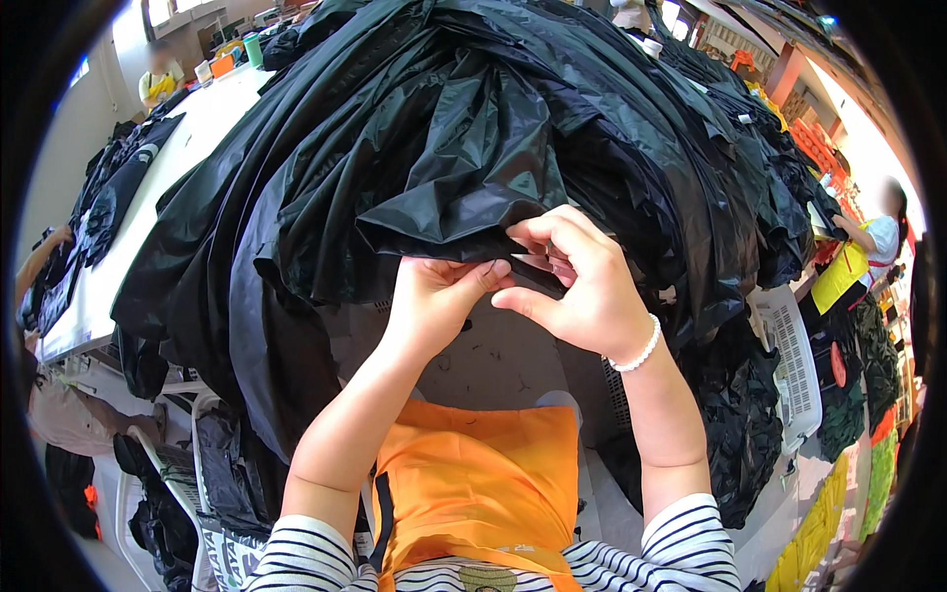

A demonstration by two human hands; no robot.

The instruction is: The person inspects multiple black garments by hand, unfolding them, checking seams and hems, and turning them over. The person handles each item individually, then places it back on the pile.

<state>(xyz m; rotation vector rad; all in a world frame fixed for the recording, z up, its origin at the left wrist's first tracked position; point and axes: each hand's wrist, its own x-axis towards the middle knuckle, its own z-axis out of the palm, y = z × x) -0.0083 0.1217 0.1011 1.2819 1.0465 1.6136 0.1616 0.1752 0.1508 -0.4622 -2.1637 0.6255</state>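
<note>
A large heap of shiny black fabric point(464, 128) fills the middle in front of me, with folds hanging over its near side. My left hand point(434, 296) pinches the near edge of one fold between thumb and fingers. Beside it, my right hand point(587, 281), with a white beaded bracelet point(641, 347) at the wrist, is curled at the same edge. Its index fingertip touches the cloth, and its thumb stands apart below. A dark piece and a pale sliver show between these fingers; I cannot make out what they are.
A white table point(128, 227) with dark garments stands at left. White plastic baskets point(794, 365) hold black cloth at right. One co-worker point(863, 247) stands at right, another point(161, 84) at far left; a third person's arm point(44, 261) reaches in at the left edge. My orange apron point(478, 474) hangs below.
</note>
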